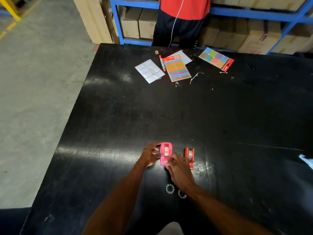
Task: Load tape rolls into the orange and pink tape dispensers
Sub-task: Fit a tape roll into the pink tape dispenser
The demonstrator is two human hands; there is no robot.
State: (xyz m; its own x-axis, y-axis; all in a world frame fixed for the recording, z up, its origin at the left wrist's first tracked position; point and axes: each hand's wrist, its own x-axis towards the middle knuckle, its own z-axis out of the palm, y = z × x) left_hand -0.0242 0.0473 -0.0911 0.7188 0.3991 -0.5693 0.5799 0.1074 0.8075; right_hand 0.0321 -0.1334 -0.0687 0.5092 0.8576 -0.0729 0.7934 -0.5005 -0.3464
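A pink tape dispenser (166, 152) stands on the black table (118, 116) with a pale tape roll (166, 150) seated in it. My left hand (150, 155) grips its left side. My right hand (177, 167) pinches at its near end, by the cutter; whether tape is between the fingers cannot be told. Just to the right lies the orange dispenser (189, 157), tipped on its side with a clear roll (191, 153) in it. Two white plastic rings (169, 189) (182, 194) lie on the table near my right wrist.
At the far side of the table lie sticker sheets (149, 71) (177, 69) (215, 58) and an orange marker (162, 63). A person in red and black (179, 22) stands behind the table, before blue shelving with cartons (147, 26). The table's left edge drops to concrete floor (37, 82).
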